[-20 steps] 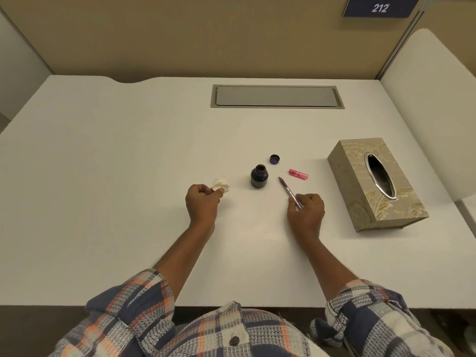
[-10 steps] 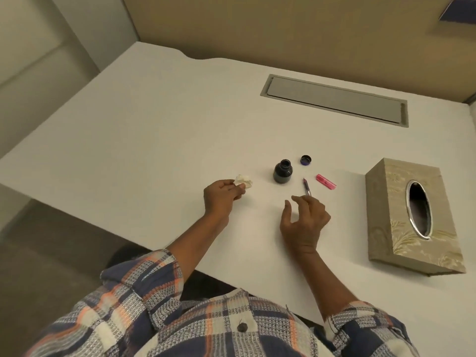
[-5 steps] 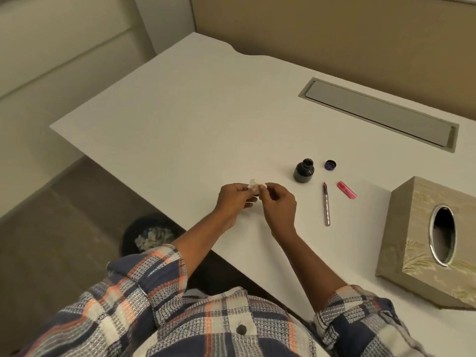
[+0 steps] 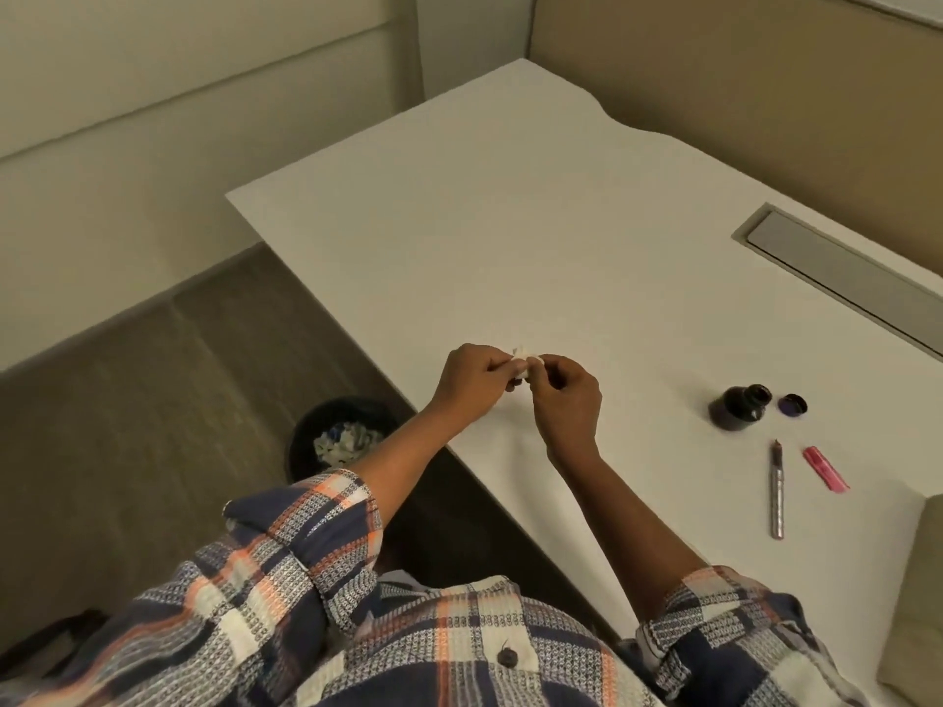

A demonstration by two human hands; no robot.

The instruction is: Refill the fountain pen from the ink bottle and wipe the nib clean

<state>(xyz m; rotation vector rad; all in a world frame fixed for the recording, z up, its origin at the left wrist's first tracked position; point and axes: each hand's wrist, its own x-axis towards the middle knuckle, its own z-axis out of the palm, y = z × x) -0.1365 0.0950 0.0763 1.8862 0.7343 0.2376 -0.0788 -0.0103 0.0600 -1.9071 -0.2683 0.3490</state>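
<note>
A small crumpled white tissue (image 4: 523,360) is pinched between my left hand (image 4: 472,382) and my right hand (image 4: 564,400), held just above the white desk (image 4: 510,237) near its left front edge. To the right the open dark ink bottle (image 4: 740,408) stands upright, with its round cap (image 4: 792,405) lying beside it. The silver fountain pen (image 4: 776,489) lies flat on the desk with its nib pointing toward the bottle. Its pink cap (image 4: 825,469) lies just to the right of it. Neither hand touches the pen or the bottle.
A black waste bin (image 4: 339,438) with crumpled papers stands on the floor under the desk's left edge. A grey cable hatch (image 4: 837,278) is set in the desk at the back right. The tissue box corner (image 4: 918,594) shows at the lower right.
My right hand has laid the pen on the desk and come over to the tissue in my left hand. My head has turned left and down, bringing the bin into view.
</note>
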